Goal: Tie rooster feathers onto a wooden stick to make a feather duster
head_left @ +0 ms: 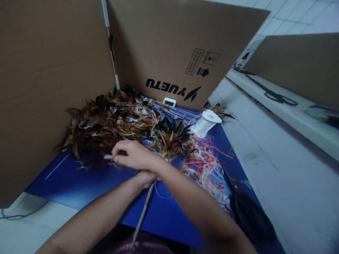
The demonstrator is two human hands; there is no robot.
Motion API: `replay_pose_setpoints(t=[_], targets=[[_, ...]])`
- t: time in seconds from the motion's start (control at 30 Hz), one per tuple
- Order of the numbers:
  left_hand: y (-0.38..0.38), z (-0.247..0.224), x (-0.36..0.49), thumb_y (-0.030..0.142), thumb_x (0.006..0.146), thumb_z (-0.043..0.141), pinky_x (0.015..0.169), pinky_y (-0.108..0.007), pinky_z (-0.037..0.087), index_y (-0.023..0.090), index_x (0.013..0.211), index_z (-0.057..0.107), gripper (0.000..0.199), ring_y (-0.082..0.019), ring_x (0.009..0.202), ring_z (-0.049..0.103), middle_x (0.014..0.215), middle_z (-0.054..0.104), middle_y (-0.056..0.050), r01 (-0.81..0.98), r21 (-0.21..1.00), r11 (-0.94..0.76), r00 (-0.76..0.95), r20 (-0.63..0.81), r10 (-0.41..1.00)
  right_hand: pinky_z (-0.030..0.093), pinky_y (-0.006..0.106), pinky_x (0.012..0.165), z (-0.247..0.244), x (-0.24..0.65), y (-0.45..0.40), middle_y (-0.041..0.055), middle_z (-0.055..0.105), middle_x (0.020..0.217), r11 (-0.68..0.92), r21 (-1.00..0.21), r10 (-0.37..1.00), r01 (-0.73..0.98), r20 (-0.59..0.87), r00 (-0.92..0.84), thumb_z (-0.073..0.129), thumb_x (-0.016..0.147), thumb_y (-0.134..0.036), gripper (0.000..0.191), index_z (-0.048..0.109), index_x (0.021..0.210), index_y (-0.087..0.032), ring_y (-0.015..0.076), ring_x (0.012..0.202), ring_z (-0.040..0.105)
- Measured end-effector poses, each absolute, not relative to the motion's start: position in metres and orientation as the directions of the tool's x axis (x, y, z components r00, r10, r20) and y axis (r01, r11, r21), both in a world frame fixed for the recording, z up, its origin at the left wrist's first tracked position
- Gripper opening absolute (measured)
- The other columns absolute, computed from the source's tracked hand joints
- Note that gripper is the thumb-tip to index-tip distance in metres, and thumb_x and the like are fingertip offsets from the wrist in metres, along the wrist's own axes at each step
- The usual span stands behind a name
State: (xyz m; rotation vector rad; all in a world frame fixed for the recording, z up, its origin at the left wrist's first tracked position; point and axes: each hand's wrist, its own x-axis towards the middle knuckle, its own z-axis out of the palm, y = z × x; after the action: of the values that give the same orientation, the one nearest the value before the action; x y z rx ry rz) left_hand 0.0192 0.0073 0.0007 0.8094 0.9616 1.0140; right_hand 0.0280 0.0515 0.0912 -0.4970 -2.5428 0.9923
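My right hand (132, 154) reaches across to the left over my left wrist. Its thumb and fingers curl into a pinch at the near edge of a heap of brown and black feathers (106, 120), with a small pale-based feather (108, 157) at the fingertips. Under the right forearm, my left hand (148, 178) is closed round a thin stick (143, 211) that slants down to my lap; most of its fingers are hidden. Just beyond the crossed arms sits a round tuft of feathers (172, 137). A thin pale strand (160, 194) loops beside the stick.
A white spool (205, 123) stands right of the tuft, near tangled red and white strands (203, 158). Dark-handled scissors (249, 211) lie at the right edge of the blue table (87, 187). Cardboard panels (169, 46) wall the back and left. More sticks (177, 111) lie behind.
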Motion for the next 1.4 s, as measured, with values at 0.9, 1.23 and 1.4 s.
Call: replay_pose_setpoints(t=[0.9,1.23,1.4], targets=[[0.008,0.017,0.028,0.05,0.07,0.065,0.036,-0.013,0.018,0.017,0.08,0.048,0.038,-0.004,0.044,0.037,0.058,0.044,0.006,-0.183,0.903,0.388,0.237,-0.342,0.909,0.037,0.022,0.055,0.141,0.108,0.092,0.0106,0.07,0.087,0.728,-0.121,0.515,0.675,-0.553,-0.655,0.055,0.072,-0.021,0.025,0.071,0.089,-0.012,0.0163,0.071,0.06],[0.008,0.015,0.028,0.056,0.069,0.063,0.036,-0.014,0.02,0.016,0.075,0.048,0.043,-0.003,0.041,0.032,0.053,0.041,0.006,-0.136,0.901,0.412,0.252,-0.371,0.894,0.045,0.026,0.058,0.125,0.088,0.097,0.0172,0.07,0.081,0.738,-0.076,0.504,0.671,-0.598,-0.623,0.064,0.06,-0.021,0.029,0.072,0.082,-0.004,0.0197,0.065,0.063],[0.008,0.012,0.029,0.061,0.065,0.062,0.036,-0.013,0.018,0.018,0.071,0.042,0.048,-0.004,0.043,0.032,0.056,0.037,0.007,-0.179,0.899,0.4,0.235,-0.355,0.905,0.045,0.027,0.054,0.122,0.084,0.098,0.0143,0.07,0.071,0.759,-0.058,0.47,0.648,-0.64,-0.608,0.061,0.055,-0.016,0.023,0.072,0.073,-0.006,0.0197,0.058,0.062]])
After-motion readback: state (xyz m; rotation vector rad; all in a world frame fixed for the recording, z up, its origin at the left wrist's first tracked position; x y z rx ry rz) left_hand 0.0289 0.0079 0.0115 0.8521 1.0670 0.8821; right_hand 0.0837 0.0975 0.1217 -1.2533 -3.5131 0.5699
